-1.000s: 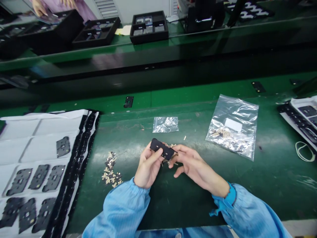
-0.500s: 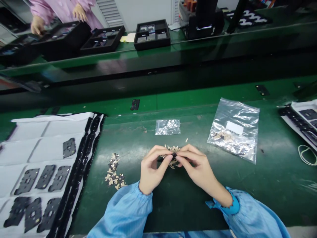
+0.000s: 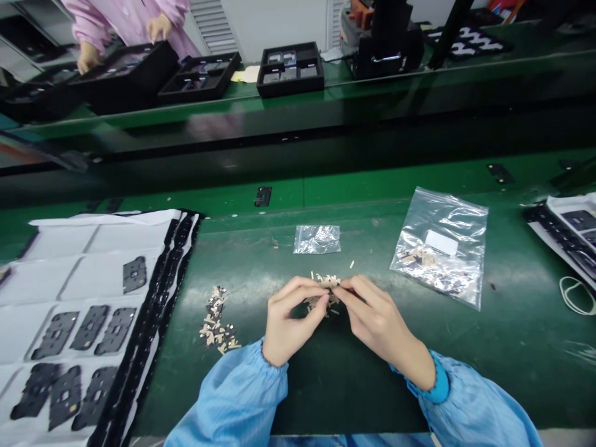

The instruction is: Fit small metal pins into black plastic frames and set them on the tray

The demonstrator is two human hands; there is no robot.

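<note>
My left hand (image 3: 291, 320) and my right hand (image 3: 379, 320) meet fingertip to fingertip low over the green bench (image 3: 279, 372). Both are closed in a pinch around a small black plate, which the fingers almost entirely hide. Directly beneath and behind the fingertips lies a scatter of small tan pieces (image 3: 326, 281). A second heap of tan and dark pieces (image 3: 216, 324) sits to the left of my left hand.
A small clear bag (image 3: 317, 239) and a larger bag of parts (image 3: 440, 248) lie beyond the hands. At left, a white sheet (image 3: 69, 267) carries several black plates (image 3: 90, 326). More sheets (image 3: 568, 226) and a rubber band (image 3: 577, 295) are at right. Black trays (image 3: 289, 62) and a person in pink (image 3: 135, 18) are across the conveyor.
The black plate, held up flat and in plain sight a second ago, has been brought down between my fingertips over the tan pieces. Both hands closed in together.
</note>
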